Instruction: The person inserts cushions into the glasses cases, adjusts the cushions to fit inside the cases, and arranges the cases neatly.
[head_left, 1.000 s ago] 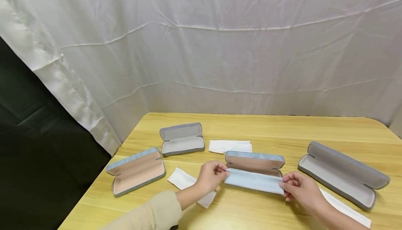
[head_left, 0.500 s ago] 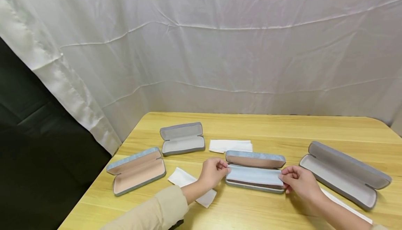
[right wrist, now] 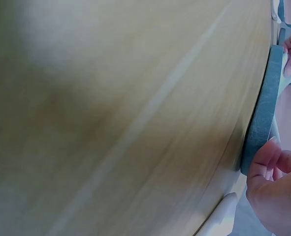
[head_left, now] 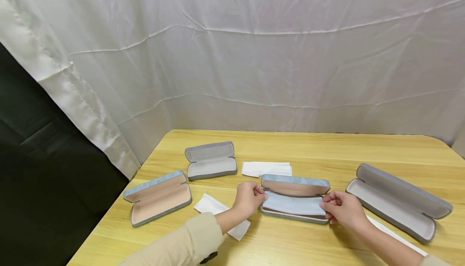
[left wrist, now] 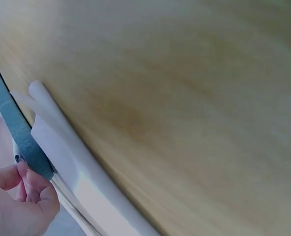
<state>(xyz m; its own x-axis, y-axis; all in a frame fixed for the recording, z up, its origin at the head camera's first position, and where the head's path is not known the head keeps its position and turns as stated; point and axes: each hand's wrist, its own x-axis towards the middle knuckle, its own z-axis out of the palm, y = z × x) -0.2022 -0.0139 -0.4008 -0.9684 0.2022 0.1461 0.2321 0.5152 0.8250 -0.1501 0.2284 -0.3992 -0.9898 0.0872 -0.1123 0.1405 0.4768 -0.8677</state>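
Wooden table (head_left: 290, 244); blue cloth (head_left: 293, 204), long axis sideways, ends in pinch of left hand (head_left: 248, 198) and right hand (head_left: 344, 209).

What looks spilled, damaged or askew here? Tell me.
Nothing looks spilled or damaged. The pale blue cloth looks uneven: it sags mid-span and leaves the front of the case beneath uncovered, likely because it's held by its ends.

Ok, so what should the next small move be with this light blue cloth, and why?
I'd probably lower both ends of the light blue cloth into the open glasses case: the left grip and right grip pinch those ends, and the cloth's middle sags over the case's base.
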